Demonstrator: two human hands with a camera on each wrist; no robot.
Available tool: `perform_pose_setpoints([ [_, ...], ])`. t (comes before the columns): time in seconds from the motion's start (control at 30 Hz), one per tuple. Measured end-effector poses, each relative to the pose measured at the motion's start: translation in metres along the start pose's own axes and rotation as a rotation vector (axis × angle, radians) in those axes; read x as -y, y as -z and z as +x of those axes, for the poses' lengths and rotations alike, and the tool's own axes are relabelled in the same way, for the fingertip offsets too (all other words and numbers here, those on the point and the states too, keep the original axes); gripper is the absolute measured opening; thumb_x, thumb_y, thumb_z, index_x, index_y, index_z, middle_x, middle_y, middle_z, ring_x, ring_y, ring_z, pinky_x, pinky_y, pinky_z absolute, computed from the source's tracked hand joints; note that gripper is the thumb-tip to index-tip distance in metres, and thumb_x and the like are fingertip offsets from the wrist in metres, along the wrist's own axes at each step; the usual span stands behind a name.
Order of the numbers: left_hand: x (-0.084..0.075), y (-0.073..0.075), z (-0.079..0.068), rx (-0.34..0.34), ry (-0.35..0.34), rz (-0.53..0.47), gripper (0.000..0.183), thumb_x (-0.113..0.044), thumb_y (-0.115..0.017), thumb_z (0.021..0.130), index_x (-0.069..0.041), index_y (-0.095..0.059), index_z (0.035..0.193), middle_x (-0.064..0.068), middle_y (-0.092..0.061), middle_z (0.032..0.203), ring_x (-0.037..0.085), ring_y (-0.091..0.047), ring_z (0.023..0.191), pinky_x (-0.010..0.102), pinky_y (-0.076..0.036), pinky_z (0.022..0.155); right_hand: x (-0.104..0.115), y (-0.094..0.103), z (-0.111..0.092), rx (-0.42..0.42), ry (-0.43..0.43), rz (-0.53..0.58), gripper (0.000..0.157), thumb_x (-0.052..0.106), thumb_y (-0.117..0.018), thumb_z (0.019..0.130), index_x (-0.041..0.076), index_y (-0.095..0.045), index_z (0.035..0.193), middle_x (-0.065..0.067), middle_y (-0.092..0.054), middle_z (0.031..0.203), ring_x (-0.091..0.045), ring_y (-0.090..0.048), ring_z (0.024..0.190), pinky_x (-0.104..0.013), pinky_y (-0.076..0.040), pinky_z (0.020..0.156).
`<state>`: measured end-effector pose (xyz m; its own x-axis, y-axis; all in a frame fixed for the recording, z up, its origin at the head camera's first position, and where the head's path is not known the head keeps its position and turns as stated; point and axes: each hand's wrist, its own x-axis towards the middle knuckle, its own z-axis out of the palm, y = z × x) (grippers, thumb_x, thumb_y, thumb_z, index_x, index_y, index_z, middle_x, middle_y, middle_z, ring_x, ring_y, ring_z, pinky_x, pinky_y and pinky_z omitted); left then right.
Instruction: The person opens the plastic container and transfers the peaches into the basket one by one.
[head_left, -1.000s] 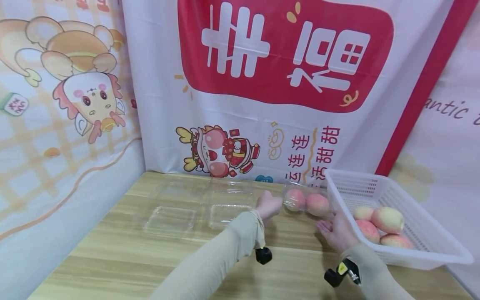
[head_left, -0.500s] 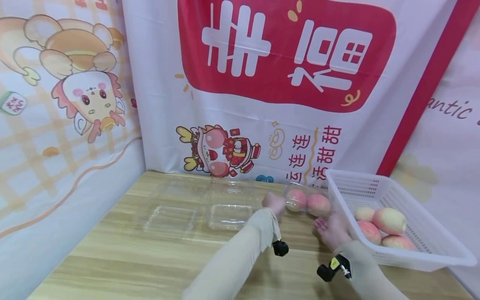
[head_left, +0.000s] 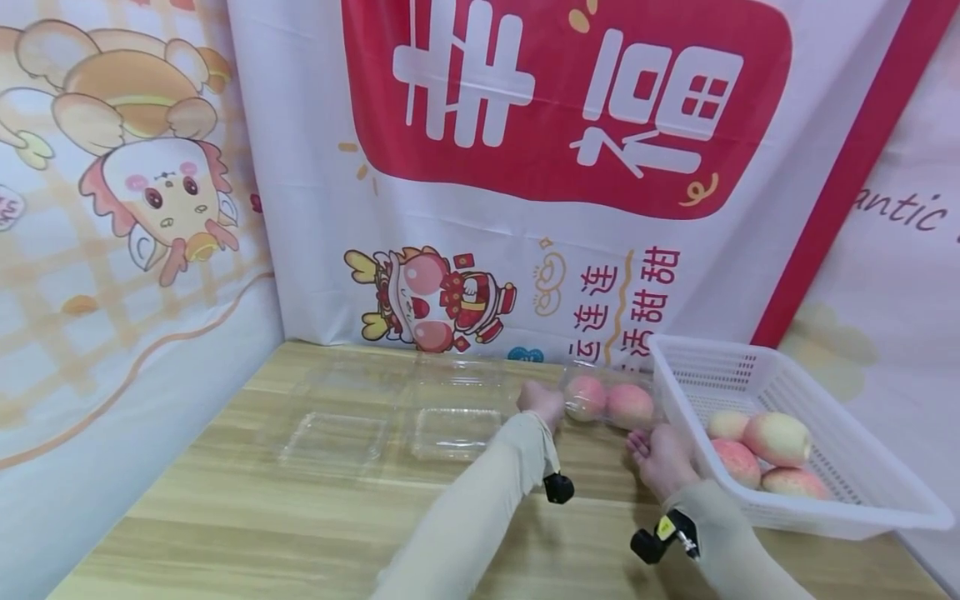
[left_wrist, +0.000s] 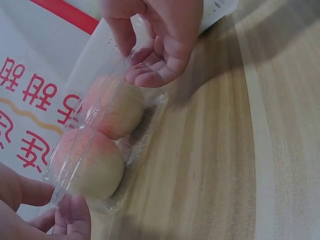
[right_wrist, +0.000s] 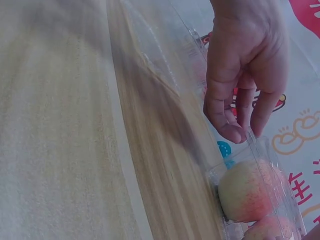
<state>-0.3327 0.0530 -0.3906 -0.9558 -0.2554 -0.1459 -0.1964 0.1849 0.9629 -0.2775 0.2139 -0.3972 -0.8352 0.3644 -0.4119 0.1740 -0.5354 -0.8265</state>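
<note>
A clear plastic clamshell box [head_left: 573, 379] lies on the table with two pink-and-cream peaches [left_wrist: 95, 162] side by side inside, its lid down over them. My left hand [head_left: 542, 402] pinches the box's left edge between thumb and fingers. At the other end, my right hand [head_left: 663, 458] has its thumb and curled fingertips on the right edge, as the left wrist view shows. The right wrist view has the left hand [right_wrist: 247, 75] at the edge from above, while only a sliver of the right hand enters the bottom right corner.
Two clear clamshell boxes [head_left: 457, 433] stand open to the left on the wooden table [head_left: 247, 517]. Close beside my right hand is a white plastic basket [head_left: 847, 517] holding several peaches [head_left: 776, 439]. A printed cloth [head_left: 315, 208] hangs right behind the table.
My left forearm and wrist have swung to the right, while the left hand stays at the box's edge. The right hand has shifted slightly left. The head view has moved a little.
</note>
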Motion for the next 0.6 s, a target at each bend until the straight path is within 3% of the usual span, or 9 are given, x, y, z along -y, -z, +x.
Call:
perform_pose_setpoints([
  [0.13,-0.001,0.002,0.000,0.031,0.016,-0.024,0.011,-0.001,-0.071,0.076,0.000,-0.067,0.086,0.007,-0.062,0.074,0.018,-0.055,0.059,0.025,-0.049,0.050,0.000,0.002,-0.004,0.013,-0.024,0.012,0.016,-0.002,-0.031,0.099,0.006,-0.039,0.111,-0.008,-0.052,0.093,-0.015,-0.057,0.082,-0.024,-0.054,0.082],
  [0.23,-0.002,0.005,0.005,0.095,0.040,-0.075,0.023,0.004,-0.070,0.073,0.004,-0.064,0.095,0.009,-0.061,0.076,0.017,-0.055,0.052,0.026,-0.050,0.046,0.002,0.004,-0.007,0.064,-0.060,0.029,0.018,-0.004,-0.029,0.097,0.006,-0.037,0.110,-0.009,-0.051,0.093,-0.015,-0.056,0.080,-0.023,-0.053,0.081],
  [0.4,-0.004,0.011,0.017,0.210,0.061,-0.155,0.040,0.016,-0.056,0.059,0.007,-0.058,0.098,0.012,-0.059,0.084,0.017,-0.057,0.053,0.038,-0.060,0.065,0.007,0.008,-0.015,0.174,-0.135,0.076,0.013,-0.002,-0.025,0.100,0.003,-0.037,0.105,-0.009,-0.050,0.090,-0.015,-0.054,0.077,-0.022,-0.052,0.079],
  [0.6,-0.007,0.023,0.016,0.236,0.049,-0.215,0.028,0.017,-0.055,0.060,0.004,-0.057,0.085,0.012,-0.057,0.085,0.016,-0.056,0.054,0.035,-0.060,0.067,0.011,0.004,-0.023,0.260,-0.190,0.119,0.012,0.001,-0.025,0.102,0.002,-0.037,0.103,-0.007,-0.049,0.087,-0.014,-0.053,0.081,-0.021,-0.049,0.084],
])
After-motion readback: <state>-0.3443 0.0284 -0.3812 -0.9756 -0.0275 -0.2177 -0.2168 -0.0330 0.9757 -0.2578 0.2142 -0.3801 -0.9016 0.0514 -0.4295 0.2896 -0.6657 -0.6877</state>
